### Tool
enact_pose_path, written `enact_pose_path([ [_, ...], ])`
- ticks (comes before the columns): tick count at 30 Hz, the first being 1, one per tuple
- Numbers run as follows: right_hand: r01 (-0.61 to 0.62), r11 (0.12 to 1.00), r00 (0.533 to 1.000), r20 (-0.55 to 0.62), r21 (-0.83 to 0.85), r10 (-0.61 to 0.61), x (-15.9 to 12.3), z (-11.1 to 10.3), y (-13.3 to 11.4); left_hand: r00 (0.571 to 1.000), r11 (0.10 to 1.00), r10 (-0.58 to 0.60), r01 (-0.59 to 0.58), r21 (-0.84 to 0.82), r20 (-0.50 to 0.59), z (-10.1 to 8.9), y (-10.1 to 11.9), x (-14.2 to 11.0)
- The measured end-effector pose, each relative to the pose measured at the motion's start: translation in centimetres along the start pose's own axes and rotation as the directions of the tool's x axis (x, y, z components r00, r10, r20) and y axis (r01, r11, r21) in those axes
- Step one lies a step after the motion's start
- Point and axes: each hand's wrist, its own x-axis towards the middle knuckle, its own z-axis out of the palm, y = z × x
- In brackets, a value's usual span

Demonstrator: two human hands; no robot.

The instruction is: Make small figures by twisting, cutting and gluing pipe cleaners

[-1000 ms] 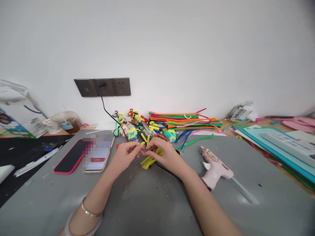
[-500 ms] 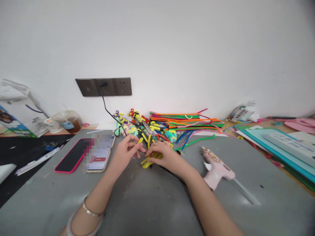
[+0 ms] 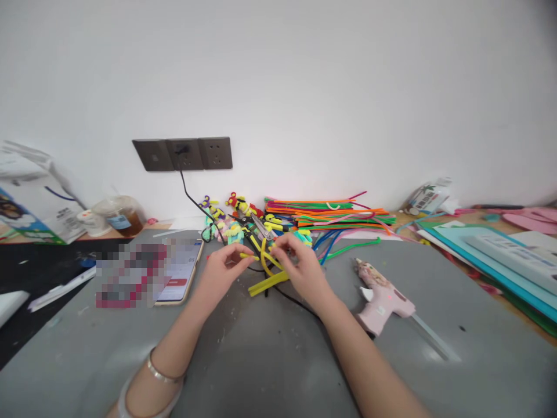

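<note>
My left hand (image 3: 221,271) pinches a short yellow pipe cleaner (image 3: 249,256), whose tip points right. Across a small gap, my right hand (image 3: 302,268) has its thumb and fingertips together, with a bit of yellow at the tips; whether that belongs to a separate piece is unclear. Below the right fingers, a bundle of straight yellow pipe cleaners (image 3: 266,284) lies on the grey mat. A curved yellow strand (image 3: 263,258) stands between the hands. Just behind are scissors (image 3: 262,229) and small pipe-cleaner figures (image 3: 241,204).
Coloured pipe cleaners (image 3: 331,212) are piled by the wall. A pink glue gun (image 3: 383,299) lies right, and a black cable (image 3: 300,303) runs under my right hand. Left are a phone (image 3: 180,278) and a drink cup (image 3: 124,220). Blue folders (image 3: 491,261) lie far right.
My right hand has lifted off the yellow bundle and moved slightly up and right, its fingers now pinched. My left fingers have closed further around the short yellow piece.
</note>
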Motion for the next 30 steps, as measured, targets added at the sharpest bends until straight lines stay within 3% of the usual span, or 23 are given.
enact_pose_path([
  [3, -0.065, 0.989, 0.967, -0.235, 0.135, 0.096, -0.2, -0.2, -0.6, 0.999, 1.000, 0.002, -0.002, -0.019, 0.041, 0.3, 0.1, -0.2],
  [6, -0.048, 0.974, 0.922, -0.366, 0.220, 0.128, -0.2, -0.3, -1.1, 0.996, 1.000, -0.005, 0.007, -0.029, 0.084, 0.6, 0.2, -0.5],
  [11, -0.088, 0.888, 0.886, -0.373, 0.451, 0.277, 0.4, -0.1, -0.9, 0.992, 1.000, -0.024, 0.026, -0.012, 0.121, 0.8, 0.5, -0.7],
  [15, -0.072, 0.810, 0.876, -0.351, 0.582, 0.330, 1.1, -0.4, -0.4, 0.993, 1.000, -0.030, 0.029, 0.008, 0.115, 0.8, 0.4, -0.7],
  [18, -0.071, 0.778, 0.876, -0.334, 0.625, 0.348, 1.3, -0.7, 0.0, 0.992, 0.999, -0.037, 0.035, 0.018, 0.117, 0.9, 0.0, -0.7],
  [21, -0.065, 0.804, 0.873, -0.356, 0.592, 0.334, 1.1, -0.8, 0.2, 0.992, 0.999, -0.039, 0.036, 0.033, 0.118, 0.9, -0.3, -0.7],
  [25, 0.047, 0.856, 0.783, -0.551, 0.515, 0.289, 0.8, -0.9, 0.0, 0.987, 0.998, -0.063, 0.061, 0.015, 0.147, 1.0, -0.1, -0.9],
  [30, 0.107, 0.824, 0.722, -0.613, 0.556, 0.320, 0.8, -1.0, -0.7, 0.922, 0.973, -0.149, 0.202, -0.116, 0.358, 1.6, 0.7, -1.4],
])
